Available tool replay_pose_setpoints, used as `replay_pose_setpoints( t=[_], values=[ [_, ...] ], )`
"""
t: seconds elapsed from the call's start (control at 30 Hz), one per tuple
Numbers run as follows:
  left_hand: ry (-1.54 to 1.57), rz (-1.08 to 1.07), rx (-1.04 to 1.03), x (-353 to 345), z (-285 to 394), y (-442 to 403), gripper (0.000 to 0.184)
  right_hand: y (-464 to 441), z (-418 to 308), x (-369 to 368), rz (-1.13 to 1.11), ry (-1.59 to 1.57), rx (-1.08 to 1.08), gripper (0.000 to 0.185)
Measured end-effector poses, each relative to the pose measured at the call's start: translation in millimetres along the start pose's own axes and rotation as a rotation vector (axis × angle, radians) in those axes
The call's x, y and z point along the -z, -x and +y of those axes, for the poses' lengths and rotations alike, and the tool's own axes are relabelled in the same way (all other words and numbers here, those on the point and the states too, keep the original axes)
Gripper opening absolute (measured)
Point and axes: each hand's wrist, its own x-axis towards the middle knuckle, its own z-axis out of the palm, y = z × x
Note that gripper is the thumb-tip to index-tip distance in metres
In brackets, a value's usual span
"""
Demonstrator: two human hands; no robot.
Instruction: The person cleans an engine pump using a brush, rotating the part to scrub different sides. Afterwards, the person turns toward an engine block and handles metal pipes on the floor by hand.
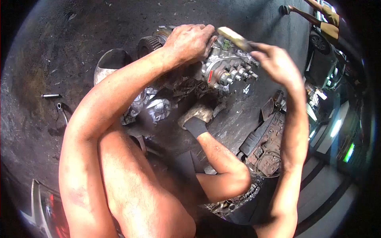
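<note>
A metal pump-like engine part with a row of fittings and a red label lies on the dark floor. My left hand rests on its left end, fingers curled over the edge; what they grip, if anything, is hidden. In my right hand is a brush-like tool with a pale yellowish head and dark handle, held over the top of the part and slightly blurred. Left of the part sits a toothed gear.
Crumpled foil-like sheets lie beside my foot. A socket and a wrench-like tool are at the left. A rusty engine block stands at the right. Another person's legs and a car show at the upper right.
</note>
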Motion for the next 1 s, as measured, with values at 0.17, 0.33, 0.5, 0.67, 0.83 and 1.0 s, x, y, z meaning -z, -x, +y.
replay_pose_setpoints(
  t=[0.17, 0.33, 0.5, 0.67, 0.83, 1.0],
  values=[
    [-0.007, -0.043, 0.029, 1.4, 1.9, -1.5, 0.026, 26.1, -1.6, 34.7, -0.056, -0.111, -0.157, 0.042],
    [0.044, 0.009, 0.005, 2.9, 1.5, 0.2, 0.026, -36.7, -14.5, -38.8, -0.073, -0.009, -0.102, 0.038],
    [0.035, -0.044, 0.03, 1.3, 4.5, 2.9, 0.026, -0.9, 3.2, -10.3, 0.033, -0.027, 0.004, 0.03],
    [0.0, -0.021, 0.014, 1.6, 4.1, 0.1, 0.024, -22.6, -3.8, -29.2, -0.078, 0.154, -0.006, 0.031],
    [-0.006, -0.001, -0.014, 1.1, 3.3, -0.9, 0.023, -98.7, 28.0, -53.2, 0.024, 0.194, -0.1, 0.033],
    [0.008, -0.025, 0.015, 6.1, 4.4, -2.2, 0.021, -16.8, 58.1, 47.7, 0.095, 0.103, -0.147, 0.041]
  ],
)
